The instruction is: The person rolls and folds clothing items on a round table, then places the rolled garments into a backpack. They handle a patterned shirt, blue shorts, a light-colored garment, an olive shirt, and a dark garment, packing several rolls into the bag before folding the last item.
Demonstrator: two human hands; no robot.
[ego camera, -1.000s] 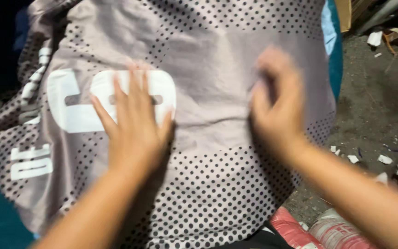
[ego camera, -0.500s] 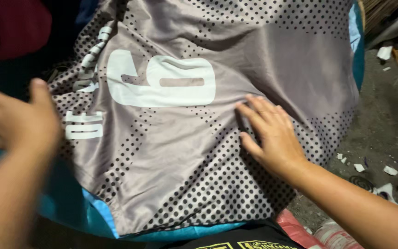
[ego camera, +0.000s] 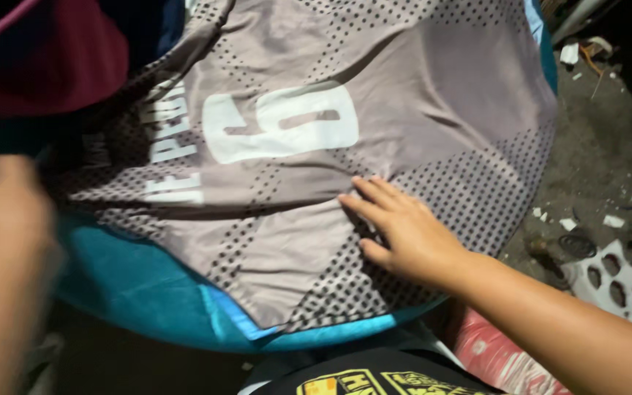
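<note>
A grey sports shirt (ego camera: 404, 88) with a black dot pattern and a large white numeral lies spread over a teal padded surface (ego camera: 140, 292). My right hand (ego camera: 404, 230) rests flat on the shirt's lower part, fingers spread and pointing up-left, just below the numeral. My left hand (ego camera: 1, 219) is blurred at the left edge, lifted off the shirt near its left side, above the teal surface. It holds nothing that I can see.
A dark red cloth (ego camera: 45, 58) lies at the top left. To the right is a dirty concrete floor (ego camera: 601, 161) with white scraps and a white perforated piece (ego camera: 623, 271). A red patterned item (ego camera: 491, 358) lies under my right forearm.
My left hand lifted off the numeral and swung out to the left edge. My right hand slid down and left on the shirt. The shirt's lower left edge now lies further up, baring more teal.
</note>
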